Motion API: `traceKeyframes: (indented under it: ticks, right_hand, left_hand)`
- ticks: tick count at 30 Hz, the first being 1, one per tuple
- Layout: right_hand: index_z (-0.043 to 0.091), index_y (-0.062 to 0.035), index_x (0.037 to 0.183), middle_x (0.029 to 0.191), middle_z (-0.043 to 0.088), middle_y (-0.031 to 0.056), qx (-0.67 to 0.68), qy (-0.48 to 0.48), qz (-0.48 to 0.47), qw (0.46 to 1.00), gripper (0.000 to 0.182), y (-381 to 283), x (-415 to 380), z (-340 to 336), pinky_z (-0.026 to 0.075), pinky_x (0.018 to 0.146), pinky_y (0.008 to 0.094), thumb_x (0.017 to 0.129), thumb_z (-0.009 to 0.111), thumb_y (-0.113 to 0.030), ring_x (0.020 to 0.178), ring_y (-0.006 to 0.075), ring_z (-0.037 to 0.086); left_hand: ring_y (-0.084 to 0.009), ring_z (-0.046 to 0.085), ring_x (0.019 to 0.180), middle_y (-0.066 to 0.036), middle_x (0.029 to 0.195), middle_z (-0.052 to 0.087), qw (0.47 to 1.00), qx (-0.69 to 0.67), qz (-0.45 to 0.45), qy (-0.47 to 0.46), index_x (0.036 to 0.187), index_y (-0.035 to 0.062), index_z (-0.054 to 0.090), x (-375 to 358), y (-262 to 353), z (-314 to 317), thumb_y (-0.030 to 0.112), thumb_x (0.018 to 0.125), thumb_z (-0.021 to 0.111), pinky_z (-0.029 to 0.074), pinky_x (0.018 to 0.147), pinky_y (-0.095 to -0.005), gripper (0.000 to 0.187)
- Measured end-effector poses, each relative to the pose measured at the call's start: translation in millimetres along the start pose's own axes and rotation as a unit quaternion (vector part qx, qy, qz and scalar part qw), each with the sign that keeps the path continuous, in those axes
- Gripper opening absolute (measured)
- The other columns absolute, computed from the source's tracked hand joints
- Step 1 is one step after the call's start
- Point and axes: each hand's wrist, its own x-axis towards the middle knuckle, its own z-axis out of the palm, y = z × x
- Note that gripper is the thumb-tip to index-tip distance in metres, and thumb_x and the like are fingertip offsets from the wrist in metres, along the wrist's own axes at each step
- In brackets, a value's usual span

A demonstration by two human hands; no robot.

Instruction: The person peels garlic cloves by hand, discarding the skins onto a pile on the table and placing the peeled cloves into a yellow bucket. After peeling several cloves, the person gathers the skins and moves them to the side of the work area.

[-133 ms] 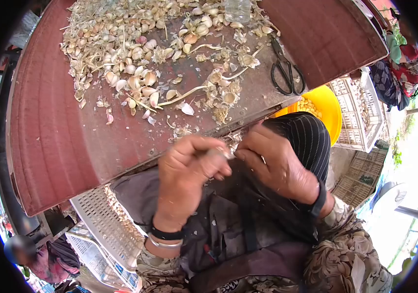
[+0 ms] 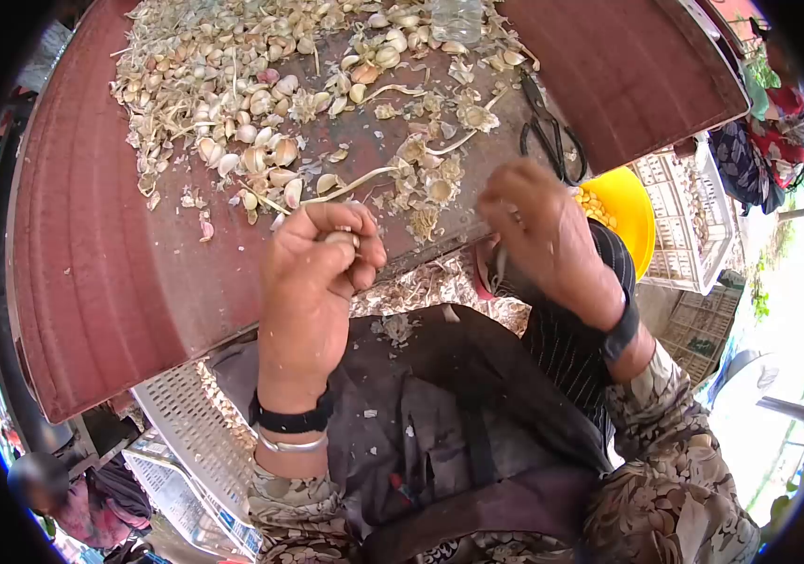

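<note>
My left hand (image 2: 317,273) is closed around a garlic clove (image 2: 342,238) at the table's near edge. My right hand (image 2: 543,235) is raised beside it, fingers curled on a thin blade (image 2: 501,268) that points down. A heap of garlic cloves (image 2: 223,85) and dry skins covers the far part of the red-brown table (image 2: 101,273). Stems and root ends (image 2: 425,183) lie just beyond both hands. Peelings litter my dark apron (image 2: 440,404).
Black scissors (image 2: 550,127) lie on the table right of the garlic. A yellow bowl (image 2: 630,202) of peeled cloves sits below the table edge at right, beside a white crate (image 2: 689,216). Another white crate (image 2: 200,432) stands lower left. A clear bottle (image 2: 458,17) is at the far edge.
Both hands have risen from my lap to the table edge and moved apart. The left hand carried its clove up and to the left.
</note>
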Motion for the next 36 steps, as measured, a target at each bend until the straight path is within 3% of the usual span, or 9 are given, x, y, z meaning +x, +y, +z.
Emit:
traceKeyframes:
  ticks: [8,11,13,14,18,25,30,31,36]
  right_hand:
    - [0.059,-0.0038,0.089,0.090,0.056,0.0155,-0.135,0.057,-0.013,0.989,0.009,37,64,50,0.045,0.072,0.0450,0.083,0.058,-0.011,0.089,0.0348,0.057]
    - [0.060,-0.0021,0.086,0.085,0.058,0.0140,0.020,0.081,-0.001,0.996,0.009,32,69,48,0.045,0.073,0.0449,0.083,0.059,-0.011,0.083,0.0342,0.058]
    - [0.060,-0.0011,0.084,0.077,0.059,0.0129,0.170,0.050,0.030,0.984,0.010,20,66,44,0.046,0.073,0.0409,0.084,0.059,-0.011,0.072,0.0280,0.057]
    - [0.060,-0.0003,0.080,0.071,0.058,0.0083,0.264,0.025,0.085,0.961,0.011,11,64,43,0.047,0.072,0.0362,0.085,0.059,-0.010,0.064,0.0166,0.052]
    - [0.060,-0.0007,0.081,0.073,0.054,-0.0025,0.418,-0.063,0.110,0.900,0.013,1,57,39,0.043,0.067,0.0264,0.089,0.059,-0.011,0.068,0.0051,0.046]
    - [0.062,-0.0025,0.087,0.074,0.055,-0.0025,0.529,-0.118,0.202,0.816,0.021,-24,52,36,0.041,0.063,0.0228,0.094,0.058,-0.023,0.070,0.0054,0.047]
    - [0.066,-0.0039,0.104,0.089,0.053,0.0031,0.381,-0.051,0.071,0.920,0.020,-31,57,35,0.046,0.067,0.0278,0.084,0.068,-0.009,0.078,0.0108,0.052]
    - [0.066,-0.0049,0.100,0.086,0.054,0.0051,0.285,-0.033,-0.036,0.957,0.019,-28,58,38,0.046,0.066,0.0298,0.082,0.069,-0.007,0.076,0.0161,0.054]
    - [0.062,-0.0022,0.086,0.078,0.055,0.0100,0.251,0.086,-0.083,0.961,0.008,-22,52,50,0.046,0.064,0.0338,0.081,0.067,-0.005,0.074,0.0259,0.055]
  left_hand:
    - [-0.0059,0.048,0.060,-0.001,0.076,0.056,0.991,0.124,-0.046,0.020,0.103,-0.0011,0.058,53,-23,-5,0.008,0.089,0.055,0.037,0.053,-0.0171,0.016]
    - [-0.0044,0.048,0.062,0.002,0.076,0.055,0.983,0.179,-0.020,0.048,0.112,-0.0010,0.057,57,-27,-4,0.013,0.090,0.058,0.037,0.056,-0.0175,0.026]
    - [-0.0033,0.049,0.064,0.002,0.078,0.056,0.966,0.252,0.011,0.052,0.119,-0.0021,0.055,55,-22,-1,0.017,0.090,0.061,0.038,0.058,-0.0173,0.035]
    - [-0.0027,0.049,0.066,0.002,0.080,0.058,0.960,0.274,0.032,0.039,0.124,-0.0025,0.053,57,-24,-6,0.018,0.090,0.063,0.038,0.058,-0.0165,0.041]
    - [-0.0042,0.051,0.068,-0.002,0.081,0.061,0.956,0.266,0.068,0.103,0.121,-0.0068,0.054,56,-25,-11,0.014,0.088,0.065,0.042,0.058,-0.0191,0.041]
    - [-0.0033,0.053,0.070,0.000,0.084,0.062,0.976,0.196,0.072,0.056,0.104,-0.0056,0.061,53,-24,-25,0.009,0.089,0.063,0.043,0.060,-0.0185,0.022]
    - [-0.0051,0.057,0.069,-0.002,0.082,0.063,0.989,0.148,-0.007,-0.005,0.099,-0.0035,0.060,44,-18,-16,0.008,0.087,0.061,0.046,0.061,-0.0189,0.016]
    - [-0.0051,0.057,0.069,-0.002,0.082,0.063,0.989,0.147,-0.010,-0.014,0.099,-0.0035,0.060,44,-20,-14,0.008,0.087,0.061,0.046,0.061,-0.0189,0.016]
    - [-0.0054,0.054,0.068,-0.001,0.083,0.059,0.992,-0.038,-0.111,-0.052,0.102,-0.0004,0.059,42,-25,-16,0.009,0.086,0.062,0.045,0.060,-0.0169,0.019]
